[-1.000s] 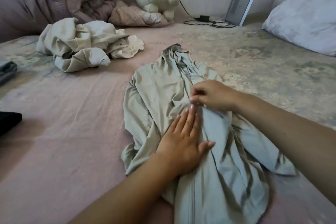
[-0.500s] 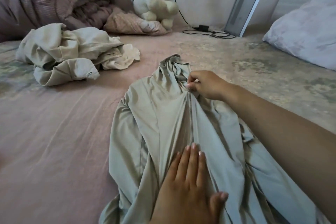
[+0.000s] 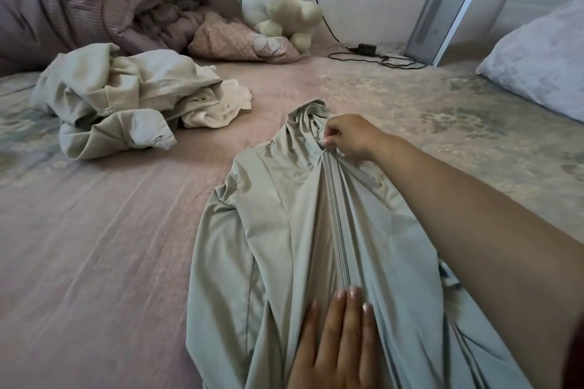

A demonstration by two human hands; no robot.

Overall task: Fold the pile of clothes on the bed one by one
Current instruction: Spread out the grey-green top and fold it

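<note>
While the jacket (image 3: 284,215) lies flat on the bed (image 3: 94,230), its zip gets closed.
It looks thin, soft and slippery, so it will slide and bunch up; hold it by the shoulders or the bottom edge. Right hand (image 3: 346,136) pinches the zip pull near the collar. Left hand (image 3: 335,344) lies flat with straight fingers, pressing the front down. More clothes wait in the pile (image 3: 132,101).

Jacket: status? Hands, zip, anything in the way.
Right hand pinches zipper pull at collar. Left hand flat on jacket, zip closed. Unfolded pile lies apart.
</note>
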